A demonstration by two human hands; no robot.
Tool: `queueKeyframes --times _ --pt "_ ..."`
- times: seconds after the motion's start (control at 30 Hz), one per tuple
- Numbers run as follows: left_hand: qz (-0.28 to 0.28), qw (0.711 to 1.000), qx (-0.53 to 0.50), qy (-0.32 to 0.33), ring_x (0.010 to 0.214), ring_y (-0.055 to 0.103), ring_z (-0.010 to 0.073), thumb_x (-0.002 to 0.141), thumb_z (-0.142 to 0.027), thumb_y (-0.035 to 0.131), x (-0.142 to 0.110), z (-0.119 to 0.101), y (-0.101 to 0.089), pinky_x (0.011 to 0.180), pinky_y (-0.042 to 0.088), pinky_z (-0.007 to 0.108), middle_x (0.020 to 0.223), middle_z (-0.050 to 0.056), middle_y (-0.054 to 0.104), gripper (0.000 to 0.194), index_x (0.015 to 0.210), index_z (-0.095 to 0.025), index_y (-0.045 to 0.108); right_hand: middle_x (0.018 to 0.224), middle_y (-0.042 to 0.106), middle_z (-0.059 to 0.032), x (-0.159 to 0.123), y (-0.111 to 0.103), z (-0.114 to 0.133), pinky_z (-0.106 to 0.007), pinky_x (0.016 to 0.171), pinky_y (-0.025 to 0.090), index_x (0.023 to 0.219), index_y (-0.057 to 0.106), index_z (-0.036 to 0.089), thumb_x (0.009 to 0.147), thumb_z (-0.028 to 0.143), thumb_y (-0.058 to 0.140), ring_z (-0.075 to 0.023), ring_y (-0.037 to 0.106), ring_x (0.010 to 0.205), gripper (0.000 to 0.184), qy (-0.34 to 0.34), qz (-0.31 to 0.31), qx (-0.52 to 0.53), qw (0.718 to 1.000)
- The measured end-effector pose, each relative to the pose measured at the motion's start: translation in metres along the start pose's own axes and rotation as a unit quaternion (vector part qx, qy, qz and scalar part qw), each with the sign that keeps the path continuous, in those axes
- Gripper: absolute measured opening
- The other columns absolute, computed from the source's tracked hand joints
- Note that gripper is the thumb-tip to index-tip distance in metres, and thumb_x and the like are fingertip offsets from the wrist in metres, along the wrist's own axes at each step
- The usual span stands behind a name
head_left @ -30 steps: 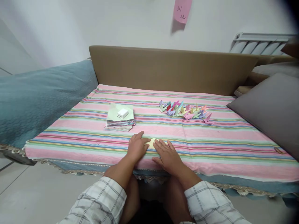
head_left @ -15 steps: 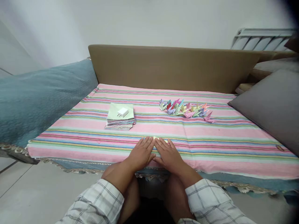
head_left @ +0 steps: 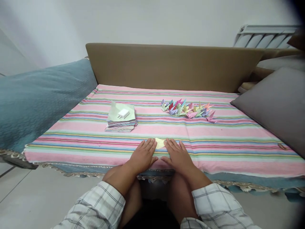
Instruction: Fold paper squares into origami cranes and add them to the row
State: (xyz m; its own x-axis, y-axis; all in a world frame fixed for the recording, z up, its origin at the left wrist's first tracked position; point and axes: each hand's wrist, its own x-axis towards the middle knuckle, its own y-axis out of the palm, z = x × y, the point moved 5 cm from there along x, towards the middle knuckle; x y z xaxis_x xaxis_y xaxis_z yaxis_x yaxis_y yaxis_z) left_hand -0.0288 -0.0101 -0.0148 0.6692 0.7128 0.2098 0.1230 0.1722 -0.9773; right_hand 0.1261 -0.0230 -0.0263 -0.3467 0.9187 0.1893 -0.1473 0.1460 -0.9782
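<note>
As fingers [head_left: 149,144] lie outstretched, hands [head_left: 142,157] [head_left: 179,158] touch yellow paper [head_left: 160,143].

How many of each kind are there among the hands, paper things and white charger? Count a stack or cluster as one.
Bare left hand, bare right hand: 2
Pale-yellow paper piece: 1
Green-topped stack of paper sheets: 1
White plastic charger: 1
Cluster of multicoloured folded-paper birds: 1 (too crowded to count singly)
Total: 6
</note>
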Motion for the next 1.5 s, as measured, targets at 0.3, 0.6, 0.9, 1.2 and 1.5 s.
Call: queueKeyframes --times 0.3,0.6,0.9,1.2,1.5 --pt "-0.009 1.0 0.001 -0.008 0.134 0.032 0.0265 0.088 -0.046 0.044 0.001 -0.001 0.0 0.109 0.026 0.044 0.144 0.01 0.038 0.059 0.137 -0.015 0.038 0.147 0.033 -0.0106 0.003 -0.015 0.006 -0.051 0.11 0.012 0.141 0.033 0.017 0.09 0.054 0.036 -0.0274 0.024 0.137 0.063 -0.02 -0.087 -0.009 0.996" --pt "-0.021 0.999 -0.013 -0.048 0.131 0.037 0.0279 0.084 -0.054 0.048 -0.003 0.004 -0.007 0.107 0.028 0.047 0.141 0.01 0.044 0.061 0.133 -0.017 0.045 0.144 0.037 -0.0098 0.012 -0.004 0.015 -0.049 0.108 0.021 0.138 0.039 0.017 0.088 0.057 0.038 -0.0266 0.03 0.134 0.064 -0.076 -0.023 0.013 0.997" --pt "-0.029 0.999 -0.038 -0.007 0.1 0.059 0.0251 0.074 -0.043 0.068 -0.004 0.007 -0.021 0.088 0.044 0.04 0.111 0.006 0.067 0.036 0.102 -0.021 0.065 0.128 0.057 -0.0066 0.003 -0.017 0.02 -0.046 0.105 0.024 0.12 0.057 0.023 0.088 0.041 0.051 -0.0242 0.048 0.117 0.038 -0.099 -0.079 0.062 0.99" --pt "-0.086 0.994 -0.068 -0.006 0.082 0.061 0.0185 0.091 -0.028 0.041 -0.005 0.002 -0.033 0.077 0.047 0.033 0.087 0.006 0.07 0.028 0.093 -0.02 0.067 0.106 0.068 -0.0021 0.002 -0.027 0.021 -0.047 0.107 0.016 0.104 0.064 0.028 0.09 0.035 0.049 -0.0189 0.056 0.1 0.021 -0.098 -0.124 0.106 0.982" --pt "-0.104 0.948 -0.259 -0.152 0.087 0.064 0.016 0.089 -0.035 0.046 0.01 0.025 -0.027 0.078 0.05 0.028 0.094 0.0 0.072 0.025 0.095 -0.023 0.068 0.101 0.07 -0.0048 0.023 -0.026 0.005 -0.03 0.084 0.043 0.106 0.065 0.022 0.09 0.03 0.043 -0.019 0.06 0.094 0.028 -0.009 -0.108 0.224 0.968"
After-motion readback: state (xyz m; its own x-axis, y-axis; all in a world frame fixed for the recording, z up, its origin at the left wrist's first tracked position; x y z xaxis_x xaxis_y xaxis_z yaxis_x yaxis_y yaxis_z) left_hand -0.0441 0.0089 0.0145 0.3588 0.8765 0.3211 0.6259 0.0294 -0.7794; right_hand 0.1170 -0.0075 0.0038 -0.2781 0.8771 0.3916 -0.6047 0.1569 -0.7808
